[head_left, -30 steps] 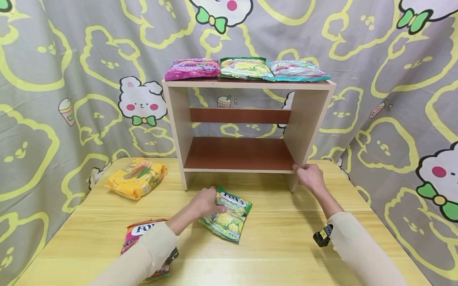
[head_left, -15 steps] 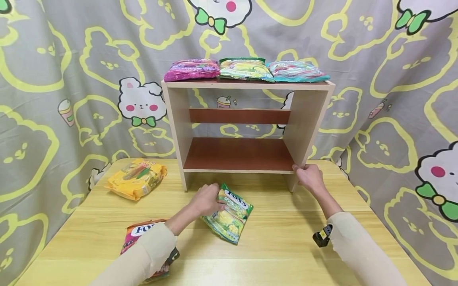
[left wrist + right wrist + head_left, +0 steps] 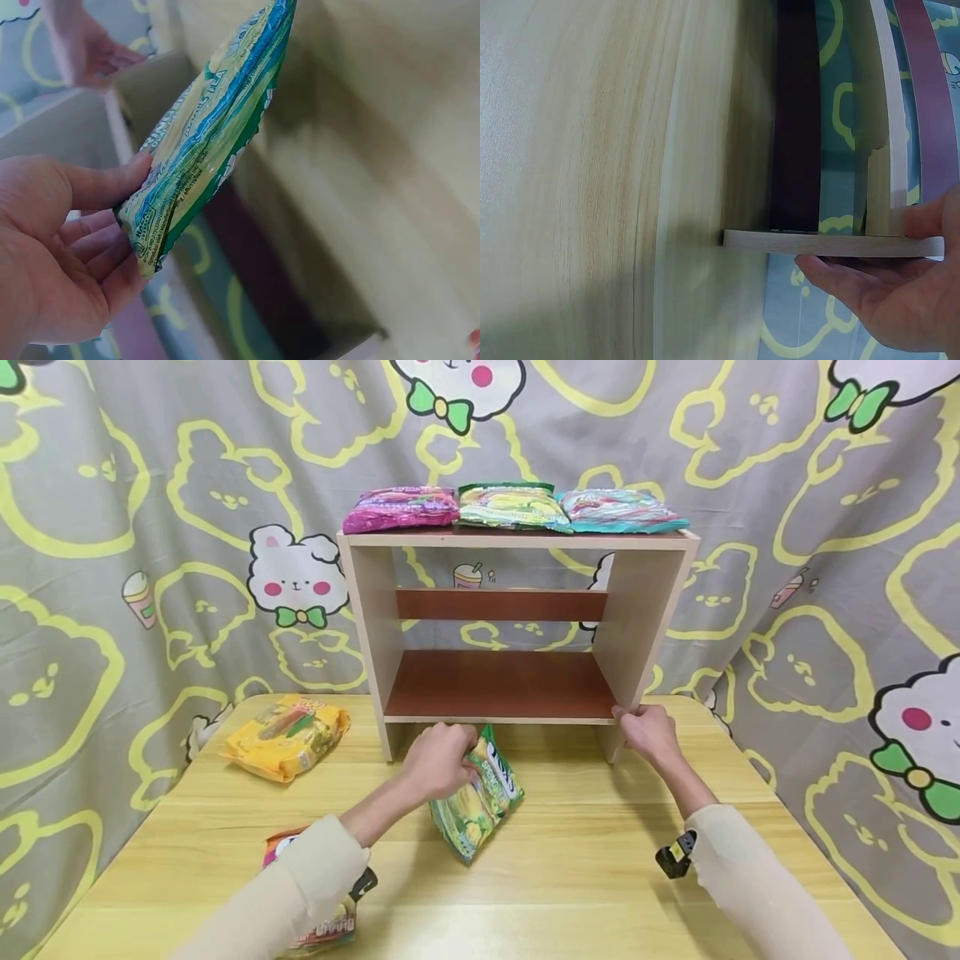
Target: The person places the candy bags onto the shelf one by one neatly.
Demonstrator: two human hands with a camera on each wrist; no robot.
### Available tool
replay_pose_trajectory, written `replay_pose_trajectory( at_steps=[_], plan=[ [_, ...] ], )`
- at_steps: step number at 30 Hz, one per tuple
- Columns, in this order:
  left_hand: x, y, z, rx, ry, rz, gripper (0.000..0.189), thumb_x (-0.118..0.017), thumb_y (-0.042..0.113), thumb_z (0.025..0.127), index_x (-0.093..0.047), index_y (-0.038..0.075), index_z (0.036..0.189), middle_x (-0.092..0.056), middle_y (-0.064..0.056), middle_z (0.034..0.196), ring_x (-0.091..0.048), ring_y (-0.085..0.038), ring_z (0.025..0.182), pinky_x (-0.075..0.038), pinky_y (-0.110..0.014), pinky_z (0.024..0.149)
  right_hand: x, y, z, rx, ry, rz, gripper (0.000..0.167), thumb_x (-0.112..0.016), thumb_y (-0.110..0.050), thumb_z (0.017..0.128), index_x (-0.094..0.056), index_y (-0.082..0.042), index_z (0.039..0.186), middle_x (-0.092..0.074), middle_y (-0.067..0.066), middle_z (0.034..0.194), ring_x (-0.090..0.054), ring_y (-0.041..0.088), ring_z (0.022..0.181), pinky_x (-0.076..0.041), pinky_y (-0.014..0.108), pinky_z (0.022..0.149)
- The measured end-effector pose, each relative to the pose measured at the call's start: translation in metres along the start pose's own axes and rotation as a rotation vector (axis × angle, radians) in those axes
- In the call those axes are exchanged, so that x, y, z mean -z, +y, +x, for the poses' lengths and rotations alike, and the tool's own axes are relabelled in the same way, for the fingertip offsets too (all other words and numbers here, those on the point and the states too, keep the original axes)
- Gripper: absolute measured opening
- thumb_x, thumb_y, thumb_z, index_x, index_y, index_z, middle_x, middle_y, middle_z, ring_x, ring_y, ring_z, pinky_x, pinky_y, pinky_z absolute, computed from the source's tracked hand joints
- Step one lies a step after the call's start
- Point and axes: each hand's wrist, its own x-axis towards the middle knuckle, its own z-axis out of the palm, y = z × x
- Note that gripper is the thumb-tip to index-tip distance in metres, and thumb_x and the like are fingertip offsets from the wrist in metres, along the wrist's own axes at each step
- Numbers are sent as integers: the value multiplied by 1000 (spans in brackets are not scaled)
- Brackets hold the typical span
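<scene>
My left hand pinches a green and yellow Fox's candy bag by its upper left side, thumb on one face and fingers behind. The bag hangs tilted, in front of the small two-tier shelf. In the left wrist view the bag is seen nearly edge-on, its lower corner between thumb and fingers. At the shelf's right side panel my right hand grips the edge near the lower board. The right wrist view shows the thumb and fingers of that hand on either side of the panel.
On the shelf top lie a purple bag, a yellow-green bag and a teal bag. A yellow bag lies at the table's back left. Another Fox's bag is partly under the left sleeve. A patterned curtain surrounds the table.
My left hand has lifted the candy bag toward the shelf, and the bag has tipped more upright and turned. My right hand stays on the shelf panel.
</scene>
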Motion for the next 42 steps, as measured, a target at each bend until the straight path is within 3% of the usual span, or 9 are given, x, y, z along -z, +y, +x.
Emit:
replay_pose_trajectory(
  at_steps=[2, 7, 14, 21, 26, 32, 36, 38, 42],
  plan=[
    [10, 2, 5, 4, -1, -5, 32, -80, 4, 76, -50, 13, 67, -30, 7, 58, -31, -10, 55, -25, -24, 49, 0, 0, 0, -2, 3, -1, 51, -51, -41, 101, -74, 5, 100, -74, 23, 105, -74, 27, 75, -48, 29, 63],
    [41, 8, 22, 72, 19, -70, 13, -82, 12, 81, -71, 11, 88, -66, 3, 71, -56, -10, 59, -44, -24, 53, 1, 1, -1, -5, 9, 3, 50, -51, -41, 101, -74, 2, 97, -73, 24, 106, -75, 35, 85, -48, 29, 64],
    [67, -2, 45, 196, 192, -144, 20, -81, 20, 83, -77, 10, 101, -74, -3, 79, -66, -19, 69, -52, -32, 59, 0, 0, 0, -11, -8, 7, 52, -50, -42, 102, -73, 4, 105, -70, 26, 116, -75, 36, 89, -49, 29, 67],
    [63, -21, 61, 340, 295, -171, 25, -80, 23, 83, -80, 10, 105, -78, -6, 87, -70, -27, 78, -56, -42, 69, -1, -1, -1, -5, 0, 11, 50, -51, -40, 101, -73, 4, 98, -71, 26, 111, -75, 35, 85, -49, 28, 65],
    [55, -32, 69, 417, 315, -188, 16, -78, 24, 86, -80, 10, 92, -76, -9, 82, -65, -29, 77, -55, -44, 70, -1, 0, -1, 5, 5, 5, 47, -52, -39, 101, -74, 2, 93, -72, 26, 110, -75, 36, 85, -48, 29, 64],
    [47, -42, 73, 441, 288, -170, 22, -78, 25, 87, -75, 6, 78, -74, -12, 79, -68, -35, 81, -57, -46, 70, -1, 0, -1, 12, 6, -14, 50, -50, -40, 102, -72, 3, 89, -74, 23, 102, -75, 36, 86, -47, 30, 65],
    [42, -46, 74, 438, 264, -115, 42, -77, 25, 89, -52, 10, 58, -56, -6, 59, -59, -29, 68, -50, -40, 58, 0, 1, -1, 11, 9, -10, 51, -50, -40, 102, -72, 3, 86, -74, 22, 102, -75, 37, 86, -48, 29, 64],
    [39, -48, 74, 439, 258, -104, 49, -75, 24, 90, -40, 13, 57, -46, -3, 58, -52, -27, 65, -45, -38, 55, 0, 1, -1, 8, 9, -6, 50, -50, -41, 101, -70, 1, 83, -75, 22, 99, -75, 37, 86, -47, 29, 64],
    [34, -51, 73, 439, 232, -78, 44, -67, 22, 95, -39, 14, 62, -46, -7, 66, -49, -26, 64, -43, -39, 55, 0, 0, -1, 4, 9, 2, 49, -51, -41, 101, -67, -3, 76, -74, 19, 92, -75, 35, 85, -47, 29, 64]
  ],
)
